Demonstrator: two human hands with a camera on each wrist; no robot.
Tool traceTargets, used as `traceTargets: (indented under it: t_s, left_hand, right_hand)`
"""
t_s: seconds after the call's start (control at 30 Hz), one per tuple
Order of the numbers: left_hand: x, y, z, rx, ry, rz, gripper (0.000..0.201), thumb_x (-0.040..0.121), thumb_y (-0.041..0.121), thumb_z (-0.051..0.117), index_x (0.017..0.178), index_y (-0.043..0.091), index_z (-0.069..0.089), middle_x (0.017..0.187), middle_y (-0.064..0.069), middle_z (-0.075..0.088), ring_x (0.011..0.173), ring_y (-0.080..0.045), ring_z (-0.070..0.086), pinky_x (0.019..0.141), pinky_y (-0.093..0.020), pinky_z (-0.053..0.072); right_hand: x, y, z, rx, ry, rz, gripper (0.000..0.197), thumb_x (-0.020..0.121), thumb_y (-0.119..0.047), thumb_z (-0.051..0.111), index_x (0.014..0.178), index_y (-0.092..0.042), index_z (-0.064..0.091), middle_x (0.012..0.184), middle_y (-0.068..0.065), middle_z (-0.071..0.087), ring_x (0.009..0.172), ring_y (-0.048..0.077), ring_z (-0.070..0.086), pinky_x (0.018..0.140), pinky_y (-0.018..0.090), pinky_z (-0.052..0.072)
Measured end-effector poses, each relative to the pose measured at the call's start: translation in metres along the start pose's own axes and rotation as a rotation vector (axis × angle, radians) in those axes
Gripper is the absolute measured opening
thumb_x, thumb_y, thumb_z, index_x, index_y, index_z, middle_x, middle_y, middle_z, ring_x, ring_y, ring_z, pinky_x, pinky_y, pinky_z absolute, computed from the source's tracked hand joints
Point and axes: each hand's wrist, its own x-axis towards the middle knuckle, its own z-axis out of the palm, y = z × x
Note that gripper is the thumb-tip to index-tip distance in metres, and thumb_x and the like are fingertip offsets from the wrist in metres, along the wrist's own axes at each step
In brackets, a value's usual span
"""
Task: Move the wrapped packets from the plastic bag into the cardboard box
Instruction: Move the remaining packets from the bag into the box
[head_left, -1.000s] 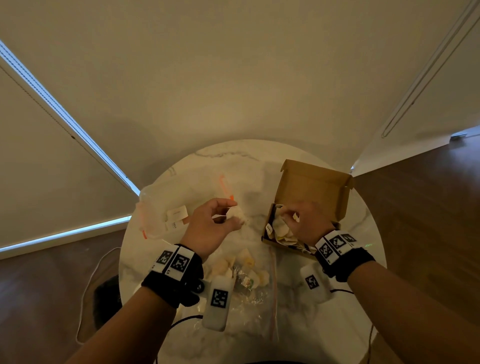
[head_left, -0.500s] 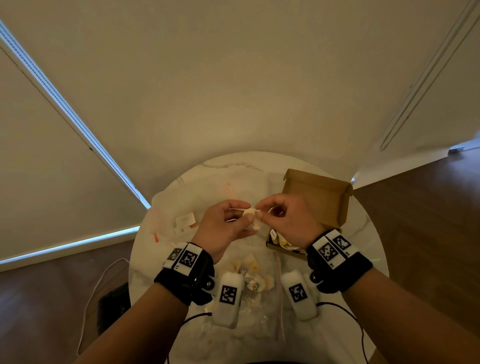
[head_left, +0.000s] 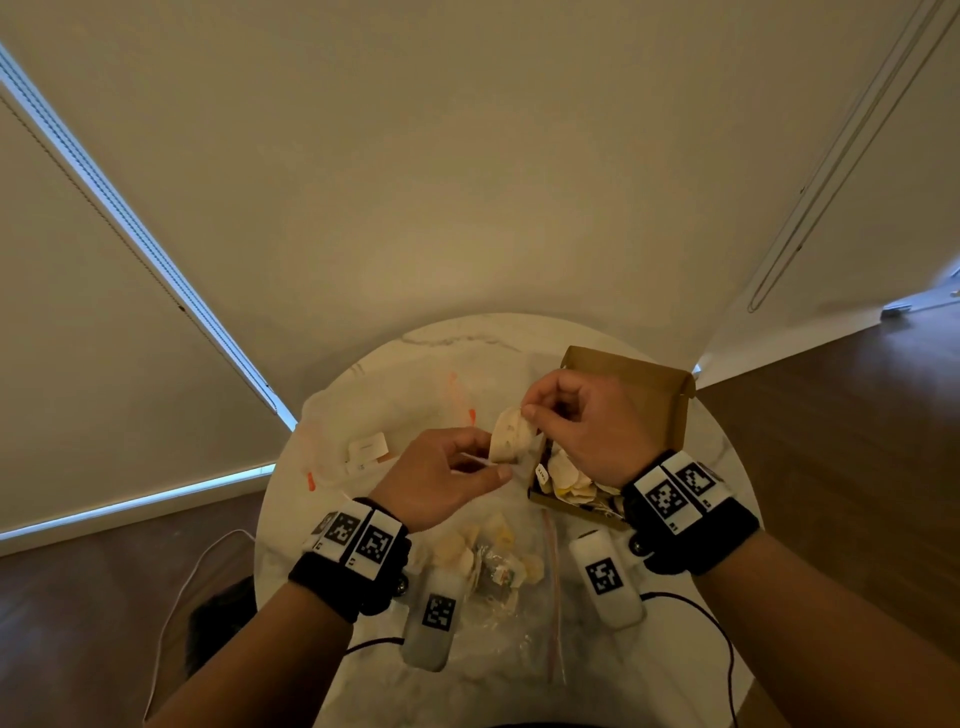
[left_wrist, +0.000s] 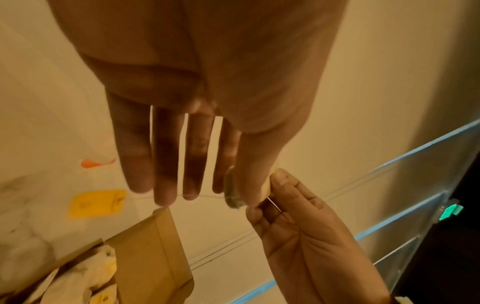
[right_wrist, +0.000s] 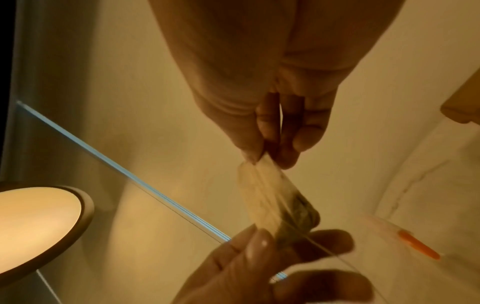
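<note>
A pale wrapped packet (head_left: 511, 434) hangs in the air just left of the open cardboard box (head_left: 649, 395). My right hand (head_left: 530, 415) pinches its top edge between thumb and fingertips. From below, my left hand (head_left: 493, 465) pinches its lower end, with a thin white string beside the thumb. In the right wrist view the packet (right_wrist: 272, 199) stretches between both pinches. The left wrist view shows my left thumb pressed on the packet (left_wrist: 231, 193). Several packets (head_left: 566, 478) lie in the box. The clear plastic bag (head_left: 519, 618), near me on the table, holds several more.
The round marble table (head_left: 441, 348) stands against a pale wall. A second clear bag (head_left: 322, 447) with orange marks and a white label lies at the table's left. Cables trail over the near edge, and dark wood floor lies on both sides.
My right hand left the box, met the left hand and took the packet's top. Both hands have risen, and the packet now hangs between them beside the box.
</note>
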Motion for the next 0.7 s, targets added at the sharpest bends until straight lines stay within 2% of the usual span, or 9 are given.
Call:
traceTargets:
  t_s: [0.07,0.13,0.2,0.3,0.37,0.47,0.53,0.6,0.7]
  left_hand:
    - [0.002,0.005,-0.005,0.037,0.093,0.072,0.022,0.085,0.027,0.074,0.105,0.020,0.074,0.099,0.006,0.075,0.094,-0.008,0.070,0.088,-0.031,0.056]
    - [0.005,0.014,-0.008,0.027,0.191,0.175,0.017,0.085,0.021,0.073,0.101,0.015,0.076,0.094,0.004,0.076,0.089,-0.007,0.071,0.084,-0.023,0.056]
    - [0.009,0.022,-0.011,0.061,0.216,0.251,0.011,0.085,0.016,0.072,0.095,0.013,0.078,0.088,0.004,0.076,0.083,-0.008,0.072,0.079,-0.022,0.056]
    - [0.014,0.024,-0.014,0.104,0.238,0.269,0.007,0.084,0.013,0.073,0.088,0.017,0.078,0.081,0.006,0.076,0.077,-0.007,0.071,0.074,-0.021,0.055]
    - [0.016,0.025,-0.014,0.060,0.255,0.273,0.009,0.084,0.011,0.073,0.084,0.019,0.076,0.078,0.007,0.075,0.072,-0.009,0.071,0.070,-0.019,0.054]
    - [0.017,0.030,-0.012,-0.040,0.269,0.262,0.011,0.084,0.006,0.072,0.083,0.016,0.075,0.080,0.003,0.075,0.072,-0.011,0.072,0.067,-0.019,0.056]
    - [0.018,0.033,-0.012,-0.101,0.270,0.239,0.009,0.084,0.003,0.071,0.084,0.011,0.075,0.080,-0.002,0.075,0.073,-0.014,0.073,0.066,-0.021,0.057]
    - [0.020,0.034,-0.011,-0.168,0.268,0.200,0.008,0.084,0.002,0.071,0.083,0.009,0.074,0.079,-0.008,0.075,0.073,-0.020,0.073,0.067,-0.029,0.060]
    - [0.027,0.033,-0.013,-0.241,0.281,0.134,0.009,0.085,0.003,0.071,0.083,0.010,0.074,0.082,-0.016,0.075,0.077,-0.029,0.073,0.073,-0.039,0.061]
  right_hand:
    - [-0.001,-0.002,-0.001,-0.030,-0.020,-0.012,0.008,0.085,-0.005,0.069,0.082,-0.013,0.070,0.067,-0.006,0.064,0.061,0.003,0.057,0.060,0.014,0.045]
    - [0.000,-0.002,-0.001,-0.050,-0.035,-0.022,0.009,0.084,-0.006,0.069,0.081,-0.015,0.070,0.067,-0.006,0.064,0.060,0.003,0.056,0.059,0.013,0.043]
    - [0.001,-0.002,-0.001,-0.056,-0.041,-0.032,0.011,0.084,-0.009,0.070,0.080,-0.018,0.070,0.067,-0.004,0.065,0.060,0.008,0.057,0.058,0.017,0.044]
    - [0.000,-0.004,-0.002,-0.007,-0.030,-0.031,0.009,0.084,-0.010,0.070,0.084,-0.019,0.071,0.071,-0.002,0.068,0.065,0.017,0.062,0.060,0.025,0.050]
    - [-0.002,-0.002,-0.005,0.054,-0.038,-0.014,0.018,0.086,-0.004,0.067,0.098,-0.016,0.072,0.085,-0.005,0.073,0.081,0.010,0.068,0.074,0.022,0.055]
    - [-0.005,0.018,-0.005,0.131,-0.205,0.074,0.045,0.084,0.009,0.060,0.124,-0.011,0.062,0.118,-0.003,0.068,0.111,0.005,0.062,0.097,0.024,0.049]
    - [-0.009,0.033,0.003,0.135,-0.360,0.140,0.047,0.085,0.005,0.062,0.129,-0.013,0.058,0.128,-0.002,0.063,0.117,0.005,0.058,0.102,0.025,0.045]
    - [-0.014,0.043,0.015,0.147,-0.425,0.196,0.037,0.088,0.000,0.063,0.122,-0.012,0.064,0.124,-0.001,0.066,0.109,0.003,0.062,0.095,0.020,0.047]
    - [-0.023,0.048,0.032,0.360,-0.422,0.307,0.021,0.089,0.003,0.061,0.106,-0.002,0.071,0.111,0.011,0.072,0.107,0.019,0.066,0.091,0.027,0.053]
